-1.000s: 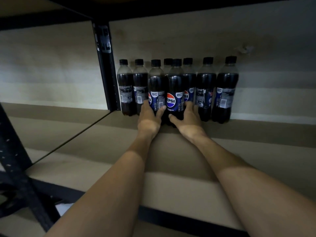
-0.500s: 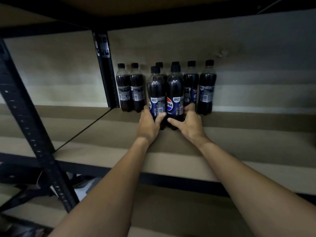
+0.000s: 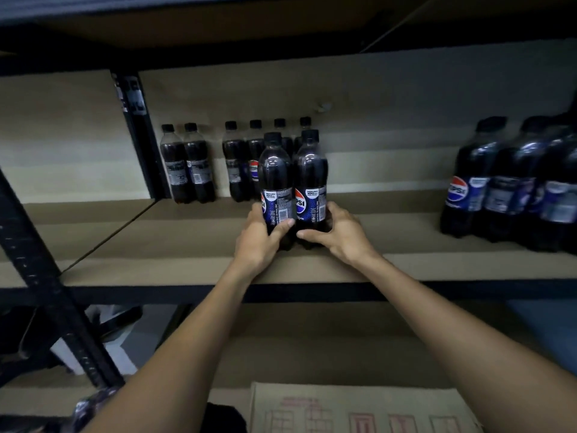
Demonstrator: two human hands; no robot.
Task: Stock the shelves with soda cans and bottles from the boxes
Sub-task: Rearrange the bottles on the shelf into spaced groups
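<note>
Post (image 3: 37, 276), black and perforated, slants across the left edge; a second black upright (image 3: 140, 135) stands at the back of the shelf (image 3: 406, 245).

Back row, left: two dark cola bottles (image 3: 187, 164) stand upright just right of that upright, touching each other, barcode panels facing out; their print is too blurred to read.

Back row, centre: four more bottles (image 3: 234, 160) stand along the wall, apart from the pair. One shows a red, white and blue Pepsi globe; no lettering is legible.

Left hand (image 3: 259, 242): arm stretched forward, fingers behind the lower body of the left bottle (image 3: 274, 170), thumb across its front. Its label shows a barcode and small white print, unreadable.

Right bottle (image 3: 310, 170) stands upright, touching the left one, in front of the centre row. Label reads "PSI" on the globe, with "100" in small print above.

Right hand (image 3: 340, 235): arm stretched forward, fingers curled round the far side of the right bottle near its base, thumb at the front. Both bases sit at shelf level, midway in depth; the hands hide whether they touch the board.

Box (image 3: 343, 410), cardboard, lies at the bottom edge below the shelf, with red printed marks, not legible.

Right end: a group of bottles (image 3: 499, 182) stands well apart from the held pair; the leftmost reads "EPSI".
</note>
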